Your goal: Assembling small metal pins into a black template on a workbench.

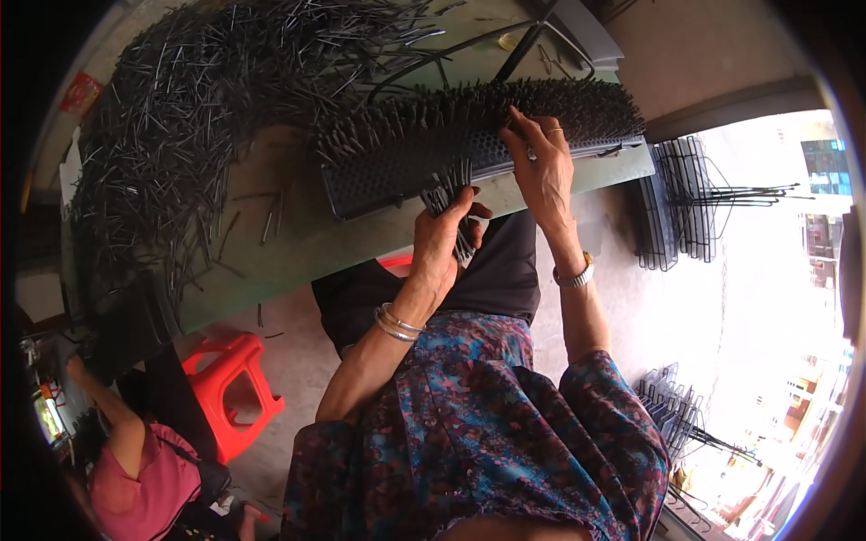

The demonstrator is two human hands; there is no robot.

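A long black perforated panel [379,183] lies along the near table edge, with rows of thin black strips [406,117] standing up from its far part. My left hand [439,236] is closed round a bundle of similar black strips [462,173], just in front of the panel. Over the panel's holes, to the right of the bundle, is my right hand [543,171]. Its thumb and forefinger are bent together at the border of the standing strips. Whatever lies between those fingertips is too small or hidden to make out.
A large heap of loose black strips [180,117] covers the left of the green table [262,279]. A red plastic stool [236,388] stands below it, near another person in a pink top [149,487]. Black wire racks [690,203] stand on the floor at right.
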